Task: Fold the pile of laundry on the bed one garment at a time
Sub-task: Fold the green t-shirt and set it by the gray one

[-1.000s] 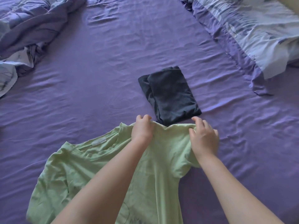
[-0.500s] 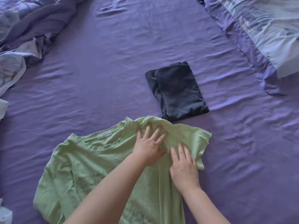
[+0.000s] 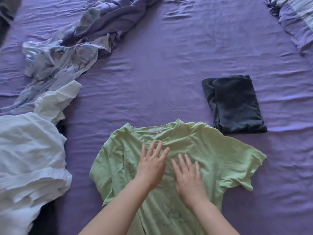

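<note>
Two hands press flat on the chest of a light green T-shirt (image 3: 211,150) spread on the bed (image 3: 152,73), the left hand (image 3: 151,164) and the right hand (image 3: 188,177) side by side, fingers straight and spread, holding nothing. The shirt lies with its collar away from the person and both short sleeves out to the sides, its right shoulder just touching a folded dark garment (image 3: 235,104). To the left sits a heap of white laundry (image 3: 28,150), and beyond it a crumpled lilac and pale blue blanket (image 3: 76,48) trails across the purple sheet.
</note>
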`<state>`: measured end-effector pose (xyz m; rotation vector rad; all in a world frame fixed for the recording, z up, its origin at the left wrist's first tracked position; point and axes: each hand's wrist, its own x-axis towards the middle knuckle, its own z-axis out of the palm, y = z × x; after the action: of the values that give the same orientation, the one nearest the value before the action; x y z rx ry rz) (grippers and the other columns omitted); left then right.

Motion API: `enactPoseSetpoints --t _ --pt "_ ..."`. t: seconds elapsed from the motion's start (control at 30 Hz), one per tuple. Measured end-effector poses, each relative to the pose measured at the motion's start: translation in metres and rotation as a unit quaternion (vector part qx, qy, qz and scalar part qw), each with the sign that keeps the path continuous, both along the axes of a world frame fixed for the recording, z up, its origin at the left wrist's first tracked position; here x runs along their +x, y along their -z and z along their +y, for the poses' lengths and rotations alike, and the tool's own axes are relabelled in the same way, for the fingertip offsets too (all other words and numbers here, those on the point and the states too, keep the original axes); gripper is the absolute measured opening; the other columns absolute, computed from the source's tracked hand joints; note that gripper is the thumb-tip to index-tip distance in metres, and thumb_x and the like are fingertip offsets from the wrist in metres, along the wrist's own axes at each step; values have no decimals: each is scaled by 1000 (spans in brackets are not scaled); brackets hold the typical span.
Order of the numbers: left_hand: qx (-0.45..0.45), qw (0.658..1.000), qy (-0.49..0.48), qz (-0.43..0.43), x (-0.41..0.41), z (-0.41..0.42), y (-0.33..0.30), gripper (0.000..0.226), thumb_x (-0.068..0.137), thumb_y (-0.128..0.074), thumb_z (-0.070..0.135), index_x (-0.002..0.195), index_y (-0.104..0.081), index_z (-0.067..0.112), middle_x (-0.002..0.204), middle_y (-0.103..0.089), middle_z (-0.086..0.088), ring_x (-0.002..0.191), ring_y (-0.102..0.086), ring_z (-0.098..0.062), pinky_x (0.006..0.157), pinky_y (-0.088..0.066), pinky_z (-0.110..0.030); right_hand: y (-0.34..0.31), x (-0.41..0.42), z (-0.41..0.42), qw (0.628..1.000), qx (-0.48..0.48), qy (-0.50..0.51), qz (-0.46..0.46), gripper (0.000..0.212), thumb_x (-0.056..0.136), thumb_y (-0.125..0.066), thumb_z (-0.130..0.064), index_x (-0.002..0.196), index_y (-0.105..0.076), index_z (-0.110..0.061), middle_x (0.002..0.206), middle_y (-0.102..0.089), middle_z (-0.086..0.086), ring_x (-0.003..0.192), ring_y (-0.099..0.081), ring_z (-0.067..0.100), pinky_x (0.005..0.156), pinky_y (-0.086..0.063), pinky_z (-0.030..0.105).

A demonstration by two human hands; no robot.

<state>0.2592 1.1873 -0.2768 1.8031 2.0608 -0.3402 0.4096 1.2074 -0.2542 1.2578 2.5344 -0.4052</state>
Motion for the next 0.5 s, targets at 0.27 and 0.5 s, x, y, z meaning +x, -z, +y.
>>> enactPoseSetpoints --t 0.27,0.5 --pt "31 974 -222 9 -95 -87 -3 64 93 -38 18 151 -11 29 159 -5 0 147 4 -20 118 3 -44 22 -91 -25 979 -115 -161 -43 59 98 -29 -13 151 -7 -25 159 9 2 146 7 28 115 -8 51" --pt "29 877 -466 -115 -147 -97 -6 65 90 -50 24 148 -22 14 140 -42 -9 127 -42 -28 101 -34 -41 11 -178 -18 970 -88 -225 21 60 95 -34 -9 150 -13 -18 160 3 2 145 -8 24 108 -31 39"
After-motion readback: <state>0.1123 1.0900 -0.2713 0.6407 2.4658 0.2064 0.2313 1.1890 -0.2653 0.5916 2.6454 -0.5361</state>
